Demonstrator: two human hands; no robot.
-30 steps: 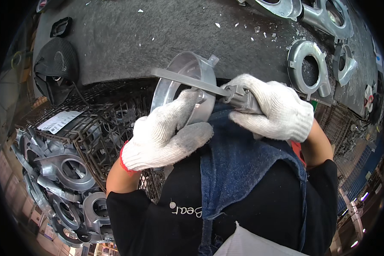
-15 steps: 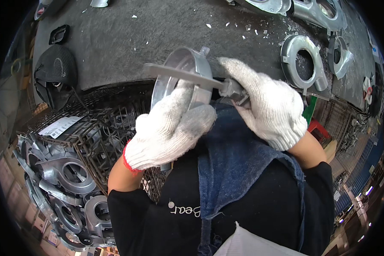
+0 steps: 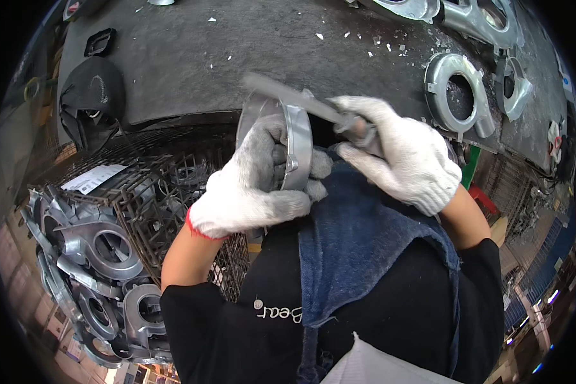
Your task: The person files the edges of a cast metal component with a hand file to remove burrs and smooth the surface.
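Both my hands wear white knitted gloves. My left hand [image 3: 249,182] is wrapped round a silver cast-metal ring-shaped housing [image 3: 299,147], its fingers passing through the opening; the part is turned edge-on to me. In my right hand [image 3: 406,153] is a flat metal file [image 3: 301,99], gripped by its short handle [image 3: 357,129]. The blade, smeared by motion, reaches left across the upper edge of the housing. Whether it touches the metal I cannot tell.
A dark worktable [image 3: 237,57] carries pale chips, a ring-shaped casting [image 3: 457,93] and more castings at the upper right. A black mesh pouch-like item [image 3: 95,93] lies at its left edge. Lower left, a wire basket [image 3: 141,211] stands beside piled castings [image 3: 105,249].
The housing has turned from showing its open face to nearly edge-on in my left hand, whose fingers shifted. The file's blade has swung up and right, now more tilted.
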